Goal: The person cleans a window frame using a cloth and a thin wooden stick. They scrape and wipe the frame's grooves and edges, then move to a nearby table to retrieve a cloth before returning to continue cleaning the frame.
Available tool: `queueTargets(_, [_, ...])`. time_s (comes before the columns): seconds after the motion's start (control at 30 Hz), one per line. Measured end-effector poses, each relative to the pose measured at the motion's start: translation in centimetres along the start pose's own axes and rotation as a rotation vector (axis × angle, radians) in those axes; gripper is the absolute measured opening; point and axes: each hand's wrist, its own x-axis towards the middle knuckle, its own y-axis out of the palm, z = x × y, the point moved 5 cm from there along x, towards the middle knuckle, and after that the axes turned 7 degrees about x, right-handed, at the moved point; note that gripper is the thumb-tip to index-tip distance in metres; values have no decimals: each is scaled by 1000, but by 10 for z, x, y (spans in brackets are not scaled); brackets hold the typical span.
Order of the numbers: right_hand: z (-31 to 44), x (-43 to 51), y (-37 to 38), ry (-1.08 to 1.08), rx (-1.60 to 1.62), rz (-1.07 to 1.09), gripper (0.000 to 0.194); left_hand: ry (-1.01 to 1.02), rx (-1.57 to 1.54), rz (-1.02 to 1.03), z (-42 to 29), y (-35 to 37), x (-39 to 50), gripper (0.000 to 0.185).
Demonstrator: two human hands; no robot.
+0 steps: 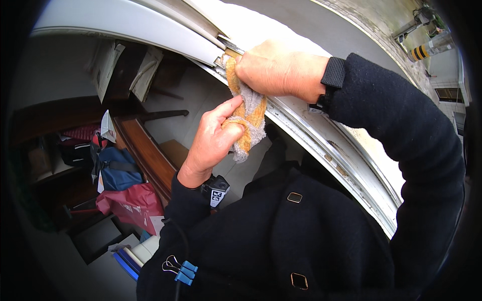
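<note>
A yellow and grey striped terry cloth (250, 113) hangs between my hands at a window's sill track. My right hand (278, 69) grips its upper end and presses it down at the metal track (301, 128), by the end of the white sliding sash frame (150, 32). My left hand (214, 137) holds the lower part of the cloth, with the thumb on it and the index finger extended along it. The right fingertips are hidden behind the hand and cloth. Dirt and flaked patches show along the sill (335, 161).
Inside, at left, stands brown wooden furniture (145, 150) with a blue bag (118, 169) and a red bag (130, 205). Papers (145, 73) stand farther back. Outside lies a grey road (286, 17) with a striped pole (429, 49). A blue binder clip (186, 272) hangs on my coat.
</note>
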Motion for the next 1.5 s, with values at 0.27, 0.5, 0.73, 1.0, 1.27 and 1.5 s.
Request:
queueTargets(0.27, [-1,-15,-4,-82,-83,-6,14,-29,14,72,-1,18,-19,54])
queueTargets(0.5, [2,-55,-10,-118,-82,-14,15,-52,95,224,-9,55,-30,57])
queueTargets(0.73, [3,-102,-20,-129,-111,84,15,192,328,503,-33,80,-38,48])
queueTargets(1.0, [14,-112,-47,-143,118,-146,14,12,67,348,-37,65,-38,53])
queueTargets(1.27, [0,-145,-94,16,279,-7,25,-46,-322,176,-24,24,-41,62])
queueTargets(1.5, [-8,-193,-123,289,526,0,33,115,-116,-83,-31,-21,-46,52])
